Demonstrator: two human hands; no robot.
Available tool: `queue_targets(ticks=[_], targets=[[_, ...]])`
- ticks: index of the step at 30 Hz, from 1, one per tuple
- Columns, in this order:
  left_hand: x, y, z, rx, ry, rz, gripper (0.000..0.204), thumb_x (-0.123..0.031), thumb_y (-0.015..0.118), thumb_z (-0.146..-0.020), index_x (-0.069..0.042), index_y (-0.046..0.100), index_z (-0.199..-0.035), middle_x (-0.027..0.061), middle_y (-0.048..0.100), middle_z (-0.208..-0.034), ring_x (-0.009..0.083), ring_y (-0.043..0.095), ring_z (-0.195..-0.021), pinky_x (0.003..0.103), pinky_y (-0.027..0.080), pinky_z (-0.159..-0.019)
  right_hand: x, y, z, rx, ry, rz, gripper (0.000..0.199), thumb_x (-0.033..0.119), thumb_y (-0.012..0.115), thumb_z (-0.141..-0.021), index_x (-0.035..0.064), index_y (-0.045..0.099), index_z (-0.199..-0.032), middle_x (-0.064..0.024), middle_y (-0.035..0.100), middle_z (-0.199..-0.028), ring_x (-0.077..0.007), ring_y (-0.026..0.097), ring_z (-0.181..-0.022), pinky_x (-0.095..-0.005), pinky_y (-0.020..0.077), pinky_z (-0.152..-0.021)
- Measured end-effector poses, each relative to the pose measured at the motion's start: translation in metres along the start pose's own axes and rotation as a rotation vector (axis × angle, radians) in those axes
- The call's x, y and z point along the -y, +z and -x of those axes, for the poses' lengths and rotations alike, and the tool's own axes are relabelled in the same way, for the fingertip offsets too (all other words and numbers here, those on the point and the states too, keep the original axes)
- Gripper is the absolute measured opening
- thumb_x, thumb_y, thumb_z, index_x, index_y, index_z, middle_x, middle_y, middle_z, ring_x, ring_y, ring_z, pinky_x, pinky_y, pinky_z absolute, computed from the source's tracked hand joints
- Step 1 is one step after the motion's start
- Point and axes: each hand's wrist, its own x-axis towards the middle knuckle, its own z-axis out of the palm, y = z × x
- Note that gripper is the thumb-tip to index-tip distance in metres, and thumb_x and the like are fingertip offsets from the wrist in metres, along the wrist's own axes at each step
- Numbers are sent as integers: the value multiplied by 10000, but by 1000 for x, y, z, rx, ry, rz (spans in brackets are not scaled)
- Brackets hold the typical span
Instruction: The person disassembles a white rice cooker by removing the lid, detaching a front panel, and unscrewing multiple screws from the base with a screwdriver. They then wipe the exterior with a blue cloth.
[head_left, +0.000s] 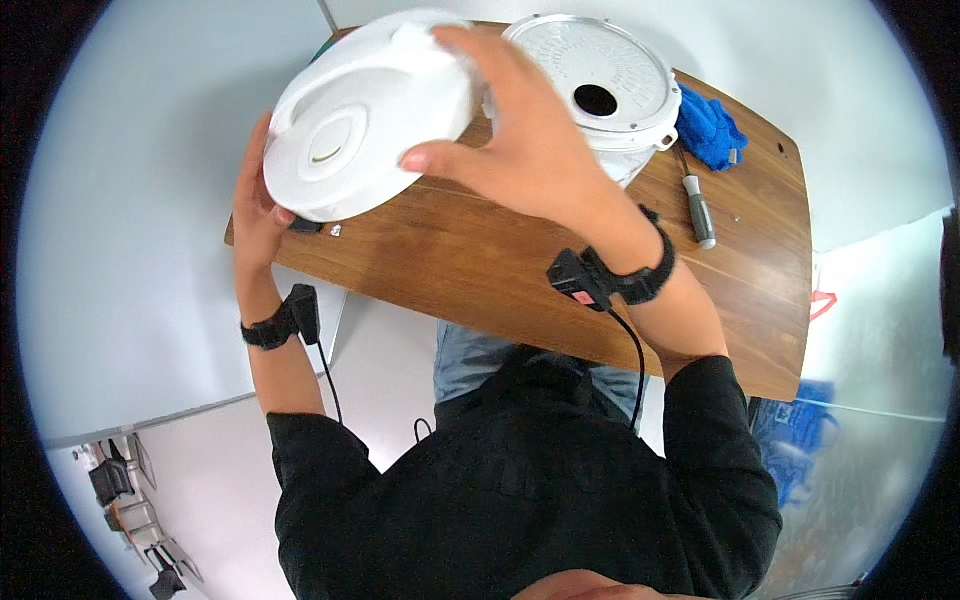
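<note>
Both hands carry a round white lid [365, 120] tilted above the left end of the wooden table [520, 270]; the left hand [255, 205] cups the lower left rim from underneath, its fingers mostly hidden behind the plastic, so that edge seems supported rather than pinched; the right hand [510, 130] lies spread over the upper right rim, thumb pointing back toward the centre, which probably keeps the disc from sliding and holds its recessed oval face turned up to the wearer. Just behind the right hand stands the white appliance body [610, 95]; its metal-rimmed inner plate, with a dark round hole, faces upward and is uncovered. A blue cloth [708, 128] sits bunched at the far right edge; a screwdriver [697, 205] with a grey and black handle lies just beside it, within easy reach. Something small and dark rests on the table under the lid; I cannot tell what. No label or package shows legibly. Each wrist wears a black strap with a small box and a cable.
</note>
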Motion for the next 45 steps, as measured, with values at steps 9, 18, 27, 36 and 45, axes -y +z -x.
queue_targets(ticks=[9,18,27,36,45], targets=[[80,-36,18,211,-297,-269,1244,-591,942,-577,-67,394,-1563,143,529,-1487,279,507,-1355,428,373,-1160,-80,83,27,542,572,-363,1163,361,965,-621,-72,355,-1512,-311,523,-1422,-388,526,-1337,-415,405,-1144],[130,-30,-29,412,-324,-672,1256,-516,982,-472,-173,419,-1542,213,571,-1393,428,494,-1318,532,389,-1139,-93,96,16,612,640,-61,1184,289,956,-619,-106,298,-1521,-352,485,-1458,-405,518,-1357,-392,382,-1167],[119,15,-56,529,-396,-891,1184,-445,980,-574,-196,384,-1566,235,564,-1427,403,430,-1391,543,246,-1158,-114,98,-3,698,715,190,1178,242,950,-630,-90,281,-1542,-348,349,-1553,-420,436,-1419,-409,369,-1185],[126,36,-70,330,-432,-1130,1083,-379,922,-706,-206,330,-1597,209,580,-1438,406,493,-1375,628,293,-1109,-137,123,9,325,697,-139,1175,194,889,-705,-78,163,-1588,-336,309,-1569,-431,301,-1492,-429,286,-1235],[90,56,-61,298,-116,-871,747,-246,842,-816,-94,517,-1471,183,559,-1467,366,557,-1333,492,453,-1097,-59,56,28,451,377,-214,817,219,809,-831,-6,403,-1504,-272,452,-1507,-391,470,-1382,-451,375,-1170]])
